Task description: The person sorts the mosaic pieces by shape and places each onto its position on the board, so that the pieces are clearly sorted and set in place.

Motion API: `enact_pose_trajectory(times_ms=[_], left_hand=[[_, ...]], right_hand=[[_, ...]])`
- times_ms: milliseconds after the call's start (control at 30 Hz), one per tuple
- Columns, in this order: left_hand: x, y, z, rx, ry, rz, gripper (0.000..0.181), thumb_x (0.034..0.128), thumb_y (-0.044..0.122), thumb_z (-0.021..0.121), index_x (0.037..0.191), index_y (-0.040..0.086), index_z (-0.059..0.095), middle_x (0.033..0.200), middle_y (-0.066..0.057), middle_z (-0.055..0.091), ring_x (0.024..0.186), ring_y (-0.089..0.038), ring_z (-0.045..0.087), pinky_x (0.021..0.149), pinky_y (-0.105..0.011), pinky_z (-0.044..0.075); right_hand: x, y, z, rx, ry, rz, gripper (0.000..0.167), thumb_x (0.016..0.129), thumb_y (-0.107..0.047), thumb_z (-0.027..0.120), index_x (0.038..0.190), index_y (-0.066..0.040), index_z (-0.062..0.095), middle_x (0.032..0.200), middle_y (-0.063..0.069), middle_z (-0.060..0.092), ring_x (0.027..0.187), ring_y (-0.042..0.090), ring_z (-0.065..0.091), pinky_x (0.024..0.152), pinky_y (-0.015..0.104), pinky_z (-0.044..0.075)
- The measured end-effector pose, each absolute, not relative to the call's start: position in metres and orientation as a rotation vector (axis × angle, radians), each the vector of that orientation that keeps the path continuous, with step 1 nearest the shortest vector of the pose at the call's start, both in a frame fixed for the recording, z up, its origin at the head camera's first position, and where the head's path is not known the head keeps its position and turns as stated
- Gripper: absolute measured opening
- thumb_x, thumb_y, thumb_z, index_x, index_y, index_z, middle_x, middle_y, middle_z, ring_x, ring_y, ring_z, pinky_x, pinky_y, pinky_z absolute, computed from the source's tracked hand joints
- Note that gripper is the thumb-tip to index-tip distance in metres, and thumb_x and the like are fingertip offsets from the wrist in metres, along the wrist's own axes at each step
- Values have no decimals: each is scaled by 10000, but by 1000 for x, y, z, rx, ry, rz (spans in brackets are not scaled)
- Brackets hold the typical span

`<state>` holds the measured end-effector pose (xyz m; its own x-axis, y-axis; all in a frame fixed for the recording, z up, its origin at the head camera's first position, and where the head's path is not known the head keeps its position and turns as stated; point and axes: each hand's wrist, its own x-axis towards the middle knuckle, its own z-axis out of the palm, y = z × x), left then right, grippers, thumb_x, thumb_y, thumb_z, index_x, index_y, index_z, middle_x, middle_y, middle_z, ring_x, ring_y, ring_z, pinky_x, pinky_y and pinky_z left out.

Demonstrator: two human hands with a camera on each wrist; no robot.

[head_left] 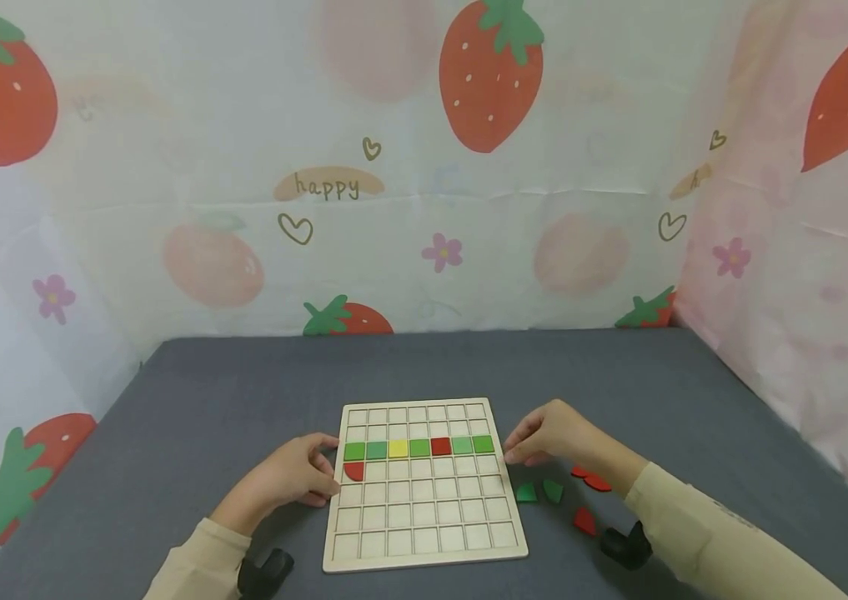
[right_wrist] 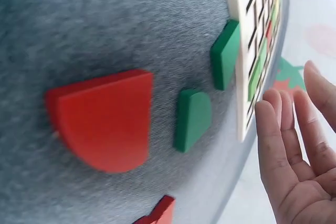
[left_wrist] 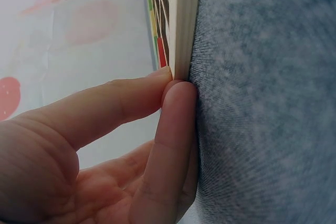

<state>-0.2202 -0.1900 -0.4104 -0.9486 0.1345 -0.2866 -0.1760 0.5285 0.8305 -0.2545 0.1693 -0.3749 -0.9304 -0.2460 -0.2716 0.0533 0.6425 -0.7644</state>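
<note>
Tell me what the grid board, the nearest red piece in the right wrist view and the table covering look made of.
Grid board: probably wood, unpainted; pale, faintly streaked edge.
Red piece: painted wood or plastic; uniform colour, satin-looking, no grain visible.
Table covering: fabric, matte grey; fine ribbed weave.

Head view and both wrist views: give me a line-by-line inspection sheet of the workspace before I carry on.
Surface: grey table, fabric texture.
Job's things: grid board flat; third row from the far edge full of coloured squares; red rounded piece in the fourth row's leftmost cell; loose green pieces and loose red pieces right of the board.
Clutter: nothing seen.
Hands: left hand touches the board's left edge; right hand at its right edge, contact unclear.
Cables: nothing seen.
Surroundings: strawberry-print cloth behind and at both sides.
</note>
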Motion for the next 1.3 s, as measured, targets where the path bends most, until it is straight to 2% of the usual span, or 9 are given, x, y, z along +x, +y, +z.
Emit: enact_pose_trajectory(times_ms=[367,633,800,1000,1300], left_hand=[[-220,-191,-411,-19,2448,1392,711,800,-65,746,1427,-95,411,882,-120,584,707,-191,628,633,-344,593],[-219,-190,-410,-44,2455,1399,702,793,-71,748,1418,-87,429,872,-118,581,701,-194,627,627,-341,591],[-219,-191,-410,-43,2448,1405,703,795,-66,748,1422,-80,429,872,-117,580,702,-198,626,632,-342,591],[-220,-191,-409,-49,2448,1404,705,797,-61,749,1425,-76,428,878,-121,578,706,-204,626,635,-345,590],[-219,-190,-409,-52,2441,1400,703,801,-60,748,1427,-74,428,880,-122,581,711,-203,629,636,-343,591]], right_hand=[[-254,184,-386,-214,2488,-1136,237,750,-125,861,958,-46,778,926,21,752,832,155,709,804,366,597],[-256,190,-392,-338,2442,-1117,265,717,-100,877,954,-29,780,960,54,767,870,132,691,795,321,590],[-254,193,-390,-425,2391,-1109,290,711,-72,875,974,-2,774,941,89,772,843,118,704,778,294,590],[-255,194,-392,-477,2348,-1123,262,699,-20,863,942,23,773,847,90,764,756,103,682,700,275,578],[-252,189,-394,-526,2450,-981,160,689,-21,867,824,-28,781,760,24,735,668,98,594,610,261,523]])
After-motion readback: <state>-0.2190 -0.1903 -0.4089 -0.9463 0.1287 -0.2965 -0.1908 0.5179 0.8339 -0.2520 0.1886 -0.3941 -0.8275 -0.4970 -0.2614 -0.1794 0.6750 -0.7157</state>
